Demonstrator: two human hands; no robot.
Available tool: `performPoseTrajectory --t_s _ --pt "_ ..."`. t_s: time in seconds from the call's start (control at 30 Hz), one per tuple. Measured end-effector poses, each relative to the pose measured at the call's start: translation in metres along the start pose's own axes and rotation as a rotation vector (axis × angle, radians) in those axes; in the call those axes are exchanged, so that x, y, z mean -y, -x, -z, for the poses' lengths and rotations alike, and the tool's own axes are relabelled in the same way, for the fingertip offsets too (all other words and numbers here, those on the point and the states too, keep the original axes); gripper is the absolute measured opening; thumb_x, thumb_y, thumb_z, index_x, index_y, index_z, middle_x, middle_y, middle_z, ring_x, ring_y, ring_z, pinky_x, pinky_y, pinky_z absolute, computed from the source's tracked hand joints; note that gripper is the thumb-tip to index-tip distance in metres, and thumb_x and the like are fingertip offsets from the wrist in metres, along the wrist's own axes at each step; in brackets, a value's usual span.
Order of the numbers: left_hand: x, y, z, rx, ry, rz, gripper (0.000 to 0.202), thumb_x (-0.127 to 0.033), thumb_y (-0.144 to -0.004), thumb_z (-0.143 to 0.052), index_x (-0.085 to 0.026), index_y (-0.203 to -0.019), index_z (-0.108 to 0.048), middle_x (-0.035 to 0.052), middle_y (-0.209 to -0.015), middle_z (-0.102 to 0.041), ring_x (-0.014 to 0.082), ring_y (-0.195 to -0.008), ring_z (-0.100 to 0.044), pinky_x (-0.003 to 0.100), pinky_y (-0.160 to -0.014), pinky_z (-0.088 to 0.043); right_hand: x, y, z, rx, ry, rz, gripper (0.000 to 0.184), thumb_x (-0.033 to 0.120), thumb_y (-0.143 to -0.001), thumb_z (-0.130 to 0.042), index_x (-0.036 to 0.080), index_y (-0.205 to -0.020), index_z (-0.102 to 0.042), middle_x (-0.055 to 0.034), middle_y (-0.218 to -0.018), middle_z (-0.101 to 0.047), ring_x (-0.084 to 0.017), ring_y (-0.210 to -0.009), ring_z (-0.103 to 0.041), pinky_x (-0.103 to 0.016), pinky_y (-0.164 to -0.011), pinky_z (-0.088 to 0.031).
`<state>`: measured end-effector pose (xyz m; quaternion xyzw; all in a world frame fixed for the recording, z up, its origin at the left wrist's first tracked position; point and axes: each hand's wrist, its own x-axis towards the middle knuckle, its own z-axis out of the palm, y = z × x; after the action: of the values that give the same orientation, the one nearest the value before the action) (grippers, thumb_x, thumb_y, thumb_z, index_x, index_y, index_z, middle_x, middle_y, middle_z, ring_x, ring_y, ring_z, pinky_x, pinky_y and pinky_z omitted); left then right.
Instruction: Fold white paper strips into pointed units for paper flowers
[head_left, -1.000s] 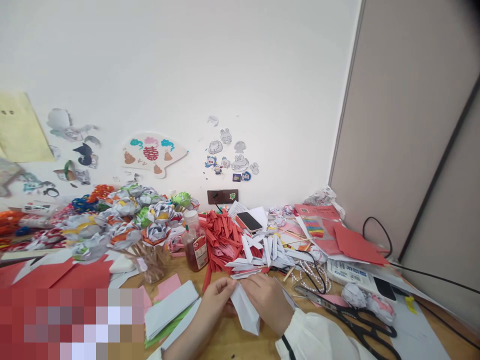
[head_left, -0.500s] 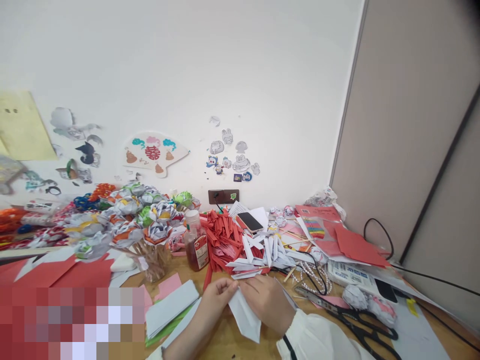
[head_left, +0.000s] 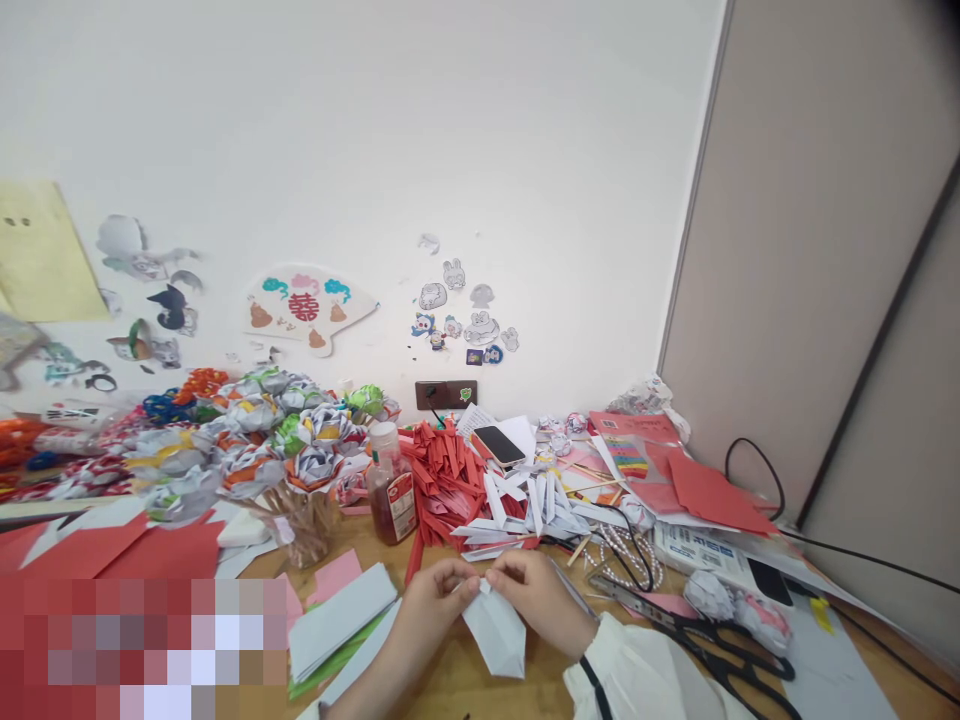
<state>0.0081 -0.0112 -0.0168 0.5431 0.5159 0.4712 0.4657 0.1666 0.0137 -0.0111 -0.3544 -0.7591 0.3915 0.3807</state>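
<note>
Between my hands is a folded piece of white paper (head_left: 496, 635), its wide end hanging toward me over the wooden table. My left hand (head_left: 442, 595) pinches its narrow top end from the left. On the other side, the fingertips of my right hand (head_left: 534, 590) pinch the same end, where a small fold shows. Just beyond my hands lie white folded paper strips (head_left: 536, 505) and a heap of red paper strips (head_left: 446, 465). A stack of white paper sheets (head_left: 341, 620) rests left of my left forearm.
Black-handled scissors (head_left: 705, 640) lie right of my right sleeve. A jar of red-brown liquid (head_left: 391, 495) stands behind my left hand. Paper flowers on sticks (head_left: 300, 520) are at the left. A phone (head_left: 499, 446) sits by the wall, and red paper (head_left: 716, 490) at the right.
My right hand has shifted its grip from over the paper's side to a fingertip pinch at its top, uncovering more of the paper. The paper has moved slightly right.
</note>
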Motion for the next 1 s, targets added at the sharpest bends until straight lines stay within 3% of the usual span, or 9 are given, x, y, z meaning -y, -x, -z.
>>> performPoseTrajectory --t_s 0.27,0.8,1.0 --pt "0.0005 0.0018 -0.0019 0.030 0.053 0.131 0.041 -0.053 -0.053 -0.063 -0.014 -0.061 -0.056 -0.0006 -0.054 -0.059 0.0151 -0.052 -0.053 0.026 -0.050 -0.042 -0.0060 0.0000 -0.0008 -0.046 0.052 0.041 0.016 0.028 -0.075 -0.052 0.016 -0.070 -0.060 -0.0006 -0.064 -0.060 -0.013 -0.059 -0.053 -0.021 -0.051 -0.039" --pt "-0.0023 0.0034 -0.0026 -0.015 -0.126 0.024 0.030 -0.043 -0.062 -0.056 -0.014 -0.054 -0.054 -0.0031 -0.048 -0.050 0.0120 -0.048 -0.044 0.022 -0.049 -0.032 -0.0061 0.0005 -0.0036 -0.025 0.071 0.039 0.008 0.020 -0.072 -0.053 0.016 -0.071 -0.060 -0.0006 -0.067 -0.062 -0.012 -0.061 -0.055 -0.021 -0.054 -0.041" --pt "0.0013 0.0037 -0.0029 -0.045 -0.223 -0.056 0.026 -0.039 -0.067 -0.054 -0.014 -0.061 -0.057 0.0004 -0.056 -0.056 0.0152 -0.056 -0.049 0.023 -0.053 -0.034 -0.0068 0.0008 -0.0050 -0.018 0.122 0.078 0.012 0.021 -0.074 -0.051 0.016 -0.069 -0.061 0.0003 -0.065 -0.061 -0.012 -0.060 -0.053 -0.021 -0.054 -0.039"
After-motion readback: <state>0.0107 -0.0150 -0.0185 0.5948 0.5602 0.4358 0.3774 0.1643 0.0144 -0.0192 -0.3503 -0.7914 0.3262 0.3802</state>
